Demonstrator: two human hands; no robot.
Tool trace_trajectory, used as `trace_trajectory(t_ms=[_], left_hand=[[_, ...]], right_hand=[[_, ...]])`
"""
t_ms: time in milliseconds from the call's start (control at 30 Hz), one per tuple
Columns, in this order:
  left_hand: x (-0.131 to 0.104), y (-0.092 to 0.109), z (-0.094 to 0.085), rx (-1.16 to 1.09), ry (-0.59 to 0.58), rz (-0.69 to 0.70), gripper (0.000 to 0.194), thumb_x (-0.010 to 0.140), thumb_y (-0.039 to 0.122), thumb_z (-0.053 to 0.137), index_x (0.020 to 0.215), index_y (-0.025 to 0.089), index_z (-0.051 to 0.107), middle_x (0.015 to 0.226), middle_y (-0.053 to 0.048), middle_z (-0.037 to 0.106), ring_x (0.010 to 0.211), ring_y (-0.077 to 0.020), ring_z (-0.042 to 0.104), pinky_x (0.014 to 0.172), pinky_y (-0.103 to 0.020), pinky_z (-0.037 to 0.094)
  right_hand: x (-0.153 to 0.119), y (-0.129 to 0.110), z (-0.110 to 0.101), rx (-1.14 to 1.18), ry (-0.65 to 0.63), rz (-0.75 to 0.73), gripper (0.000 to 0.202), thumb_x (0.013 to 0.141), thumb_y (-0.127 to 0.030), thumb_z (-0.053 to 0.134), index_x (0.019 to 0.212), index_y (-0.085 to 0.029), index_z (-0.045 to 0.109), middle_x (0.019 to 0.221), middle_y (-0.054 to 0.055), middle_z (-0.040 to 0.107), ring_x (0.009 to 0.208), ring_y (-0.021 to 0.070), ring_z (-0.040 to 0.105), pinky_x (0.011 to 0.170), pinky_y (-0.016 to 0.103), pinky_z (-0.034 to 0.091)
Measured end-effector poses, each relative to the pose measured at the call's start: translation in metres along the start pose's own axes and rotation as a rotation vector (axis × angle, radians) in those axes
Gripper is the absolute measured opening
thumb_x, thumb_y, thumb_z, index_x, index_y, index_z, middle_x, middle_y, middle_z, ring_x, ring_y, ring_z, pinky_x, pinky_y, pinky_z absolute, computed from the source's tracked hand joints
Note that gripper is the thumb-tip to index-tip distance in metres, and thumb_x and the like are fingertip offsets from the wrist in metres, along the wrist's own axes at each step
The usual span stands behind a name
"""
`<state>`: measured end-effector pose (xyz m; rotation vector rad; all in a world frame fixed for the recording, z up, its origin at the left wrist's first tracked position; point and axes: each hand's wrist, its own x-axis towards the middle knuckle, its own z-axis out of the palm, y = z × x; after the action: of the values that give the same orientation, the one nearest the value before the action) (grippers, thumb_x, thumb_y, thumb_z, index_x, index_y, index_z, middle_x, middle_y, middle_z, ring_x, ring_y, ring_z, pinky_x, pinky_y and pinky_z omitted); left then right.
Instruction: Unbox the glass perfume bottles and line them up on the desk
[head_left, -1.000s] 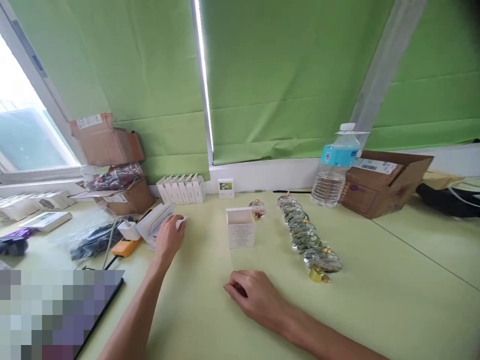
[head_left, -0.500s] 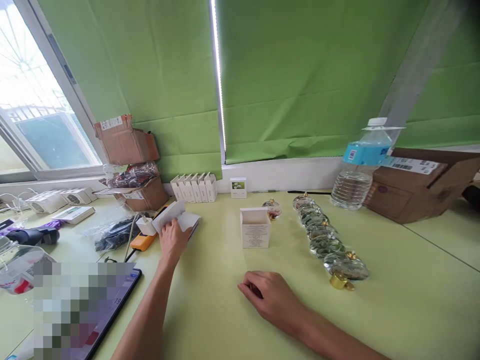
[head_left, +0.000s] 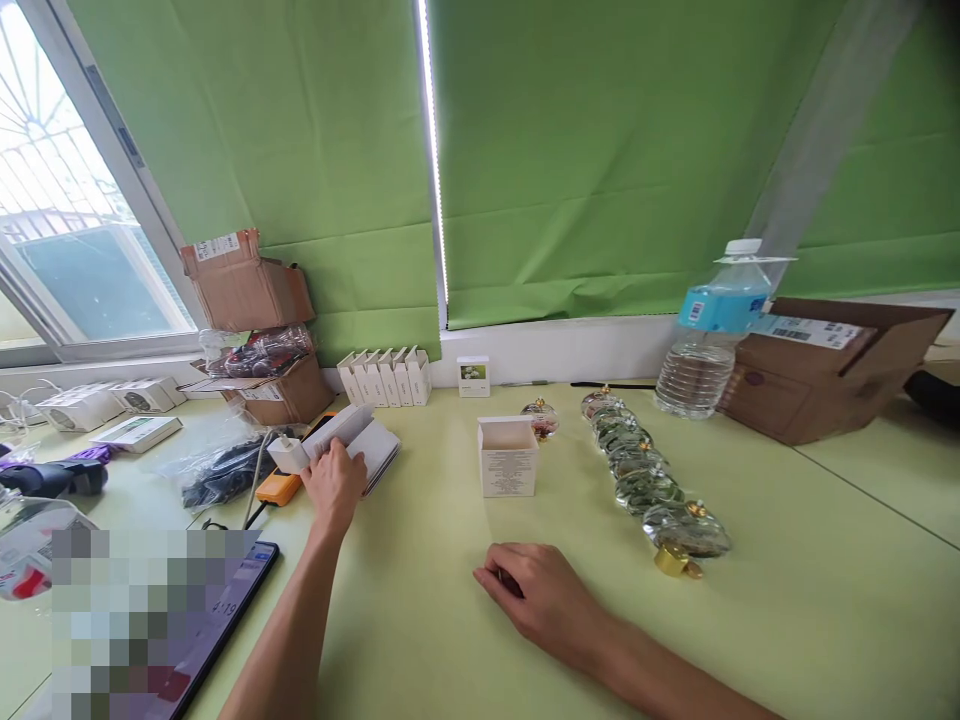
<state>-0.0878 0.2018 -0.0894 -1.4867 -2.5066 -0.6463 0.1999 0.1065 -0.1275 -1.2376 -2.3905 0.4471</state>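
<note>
My left hand (head_left: 335,485) is at a stack of white leaflets or flat cards (head_left: 381,447) on the left side of the table. Its fingers are closed on the top white leaflet (head_left: 341,425), which stands partly raised from the stack. Curled on the table near the front, my right hand (head_left: 536,590) is closed, and I see nothing in it. Just beyond it stands a small white box (head_left: 508,465) with its top flap up and small print on its face. Right of that box is a row of round glass bottles (head_left: 637,470) with gold-coloured tops.
Several upright white cartons (head_left: 384,377) stand by the wall, beside a small printed card box (head_left: 473,376). A water bottle (head_left: 697,365) and a brown cardboard box (head_left: 810,390) are at the right. An orange power strip (head_left: 279,487), a bagged item (head_left: 225,475) and a tablet (head_left: 232,610) lie left.
My left hand has moved slightly left and toward me, and the raised white leaflet has shifted with it. My right hand stays in place. The view has turned slightly.
</note>
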Motion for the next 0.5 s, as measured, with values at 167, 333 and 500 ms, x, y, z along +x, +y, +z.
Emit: trace_trajectory(t_ms=[167, 333, 500], left_hand=[[-0.004, 0.01, -0.017, -0.135, 0.13, 0.049, 0.033, 0.087, 0.03, 0.048, 0.114, 0.016, 0.061, 0.107, -0.016, 0.068, 0.1, -0.034, 0.061, 0.085, -0.045, 0.041], [-0.013, 0.027, -0.038, -0.341, 0.308, 0.146, 0.036, 0.091, 0.038, 0.044, 0.121, 0.022, 0.057, 0.123, -0.011, 0.06, 0.103, -0.0285, 0.06, 0.079, -0.037, 0.045], [-0.021, 0.043, -0.041, -0.742, 0.321, 0.173, 0.044, 0.088, 0.047, 0.051, 0.123, 0.022, 0.057, 0.1, -0.004, 0.065, 0.073, -0.016, 0.059, 0.06, -0.026, 0.044]], right_hand=[[-0.001, -0.001, 0.0, -0.007, 0.009, -0.011, 0.028, 0.097, -0.033, 0.043, 0.077, -0.021, 0.058, 0.075, -0.001, 0.067, 0.068, 0.0151, 0.058, 0.062, 0.027, 0.031], [-0.001, -0.001, -0.001, -0.023, 0.022, -0.017, 0.028, 0.096, -0.033, 0.043, 0.075, -0.02, 0.058, 0.073, -0.001, 0.067, 0.064, 0.0146, 0.057, 0.059, 0.027, 0.028], [-0.001, -0.002, -0.004, 0.081, 0.042, 0.012, 0.026, 0.093, -0.035, 0.049, 0.076, -0.02, 0.061, 0.07, 0.0, 0.067, 0.062, 0.0139, 0.056, 0.06, 0.026, 0.031]])
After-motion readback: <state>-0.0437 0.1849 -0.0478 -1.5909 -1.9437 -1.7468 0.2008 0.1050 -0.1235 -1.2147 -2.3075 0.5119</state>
